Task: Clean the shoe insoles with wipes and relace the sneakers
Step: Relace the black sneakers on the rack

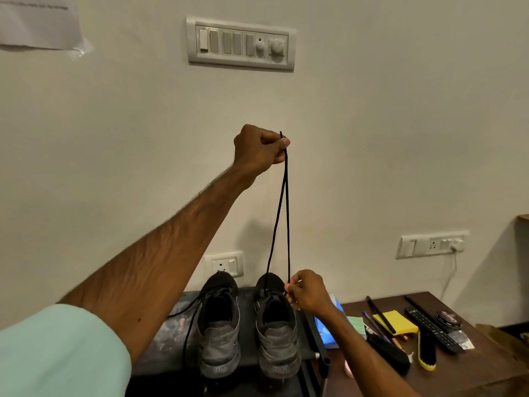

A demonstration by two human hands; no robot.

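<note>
Your left hand [259, 149] is raised high, fingers curled, thumb pinching both ends of the black lace [286, 210]. Its two strands run nearly straight down from that hand to the right sneaker [276, 333]. Your right hand [307, 290], far below the left, pinches one strand just above that sneaker's tongue. The left sneaker [219, 328] stands just left of your right hand, a loose lace [189, 325] trailing from it. Beyond your right wrist lies a blue pack [329, 325], possibly the wipes, though mostly hidden.
</note>
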